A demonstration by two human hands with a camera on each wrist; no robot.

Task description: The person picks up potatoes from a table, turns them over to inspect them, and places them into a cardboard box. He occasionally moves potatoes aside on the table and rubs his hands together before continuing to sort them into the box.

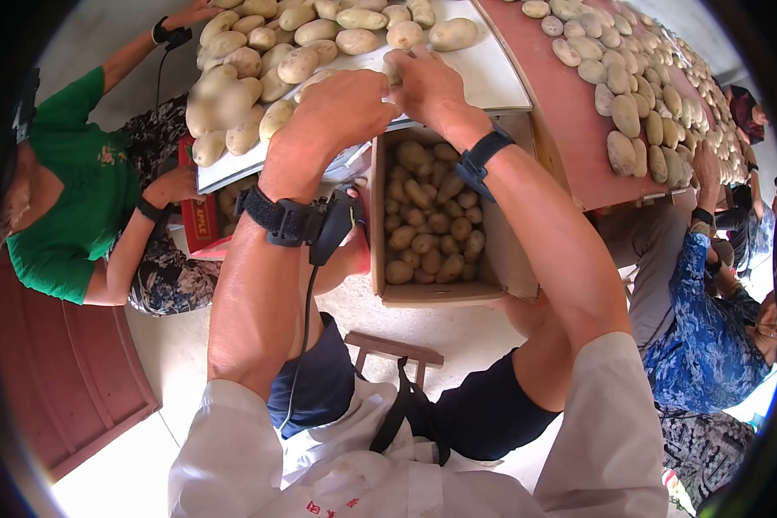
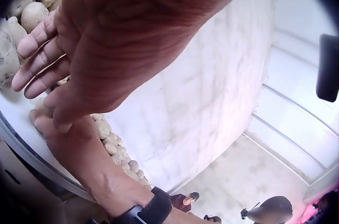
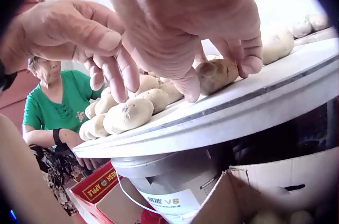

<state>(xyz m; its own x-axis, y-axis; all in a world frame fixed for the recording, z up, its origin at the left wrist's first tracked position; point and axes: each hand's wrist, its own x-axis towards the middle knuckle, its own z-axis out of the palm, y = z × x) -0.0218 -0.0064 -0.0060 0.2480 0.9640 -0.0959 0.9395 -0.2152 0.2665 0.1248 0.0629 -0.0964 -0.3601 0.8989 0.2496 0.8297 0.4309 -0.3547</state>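
My right hand (image 1: 427,86) reaches over the front edge of the white tabletop (image 1: 483,73). In the right wrist view its thumb and fingers come down on both sides of a brownish potato (image 3: 216,77) lying on the top, gripping it. Close beside it hovers my left hand (image 1: 345,104), its fingers (image 2: 45,73) extended and loosely bent, with nothing held. Pale potatoes (image 1: 298,65) cover the tabletop left of and beyond the hands. Two pale potatoes (image 1: 453,34) lie just past the right hand.
A cardboard box (image 1: 445,295) of smaller potatoes stands below the table edge. Left of it are a grey bucket (image 3: 153,168) and a red apple carton (image 1: 200,226). A person in green (image 1: 69,190) sits at left. Another table (image 1: 552,112) with many potatoes stands at right.
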